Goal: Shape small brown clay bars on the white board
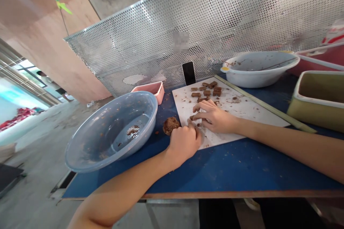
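Observation:
My left hand (185, 140) is closed in a loose fist at the near left edge of a white board (223, 139). Whatever its curled fingers hold is hidden. My right hand (215, 117) rests on the board just to the right, fingers bent, their tips at a small brown clay-like piece (191, 117). The two hands nearly meet there. A rough brown lump (170, 125) lies on the blue table, touching or just beside my left knuckles. Several small brown bone-shaped pieces (206, 93) lie beyond my right hand, with crumbs scattered around.
A big translucent blue basin (91, 143) with brown residue stands left, before a pink tub (160, 93). A phone (189, 73) leans against the perforated metal screen (150, 39). A greenish strip (263, 103) borders the board; a white basin (258, 78) and olive bin (317, 109) stand right.

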### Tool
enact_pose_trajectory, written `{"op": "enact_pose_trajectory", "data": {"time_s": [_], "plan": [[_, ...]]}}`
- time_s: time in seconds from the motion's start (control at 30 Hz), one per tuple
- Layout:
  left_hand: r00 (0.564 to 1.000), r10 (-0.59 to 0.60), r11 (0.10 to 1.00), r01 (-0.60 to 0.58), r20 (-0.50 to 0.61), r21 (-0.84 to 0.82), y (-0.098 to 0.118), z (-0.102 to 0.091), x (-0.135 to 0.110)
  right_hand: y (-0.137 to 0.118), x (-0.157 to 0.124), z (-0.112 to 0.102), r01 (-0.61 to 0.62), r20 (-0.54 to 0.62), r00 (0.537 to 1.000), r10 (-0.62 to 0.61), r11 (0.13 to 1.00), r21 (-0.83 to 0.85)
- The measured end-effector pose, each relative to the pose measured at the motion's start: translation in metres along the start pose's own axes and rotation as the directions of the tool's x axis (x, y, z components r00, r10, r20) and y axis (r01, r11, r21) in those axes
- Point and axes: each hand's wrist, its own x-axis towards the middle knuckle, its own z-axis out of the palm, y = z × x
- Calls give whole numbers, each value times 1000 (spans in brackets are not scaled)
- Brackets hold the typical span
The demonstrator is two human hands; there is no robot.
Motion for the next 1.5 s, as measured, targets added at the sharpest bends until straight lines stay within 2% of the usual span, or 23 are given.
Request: {"op": "enact_pose_trajectory", "data": {"time_s": [0.13,0.33,0.47,0.53,0.6,0.67,0.77,0.83,0.87,0.93,1.03,1.13,1.23,1.33,1.43,1.5], "plan": [[1000,-9,1000,9,-11,13,0,0,0,-1,-1,-10,59,128,990,-59,998,6],[999,7,999,-9,-48,-51,-1,-2,-2,1,-3,-8,70,140,988,-68,998,-8],[991,36,996,-47,-128,-78,-3,-1,-4,4,-1,-8,13,46,999,-15,999,34],[983,65,992,-82,-170,-96,-5,1,-5,6,0,-7,-61,-52,996,67,992,111],[970,149,975,-176,-193,-134,-6,4,-6,8,0,-5,-136,-140,977,163,974,183],[935,272,931,-315,-230,-182,-8,7,-9,11,0,-2,-201,-194,950,245,954,221],[837,437,825,-519,-328,-223,-7,11,-14,13,0,1,-282,-209,919,334,928,243],[780,494,763,-601,-385,-239,-1,12,-16,13,0,2,-317,-194,910,366,917,243],[765,505,740,-622,-401,-255,4,12,-17,12,0,1,-323,-187,910,369,916,237],[746,528,697,-654,-407,-295,19,11,-18,11,1,-1,-315,-178,918,355,923,219],[759,568,637,-650,-319,-414,44,8,-20,9,1,-3,-301,-171,926,336,932,203],[752,595,614,-653,-283,-443,58,7,-21,8,1,-3,-295,-176,923,341,925,240],[742,610,579,-657,-279,-483,56,7,-20,9,1,1,-290,-182,920,347,915,279],[724,631,550,-672,-281,-496,50,7,-19,11,2,0,-267,-164,935,314,929,257],[713,648,552,-682,-268,-480,48,7,-19,14,4,-13,-193,-77,974,213,957,216],[715,653,560,-677,-249,-477,49,6,-20,17,6,-25,-104,31,995,100,973,205]]}}
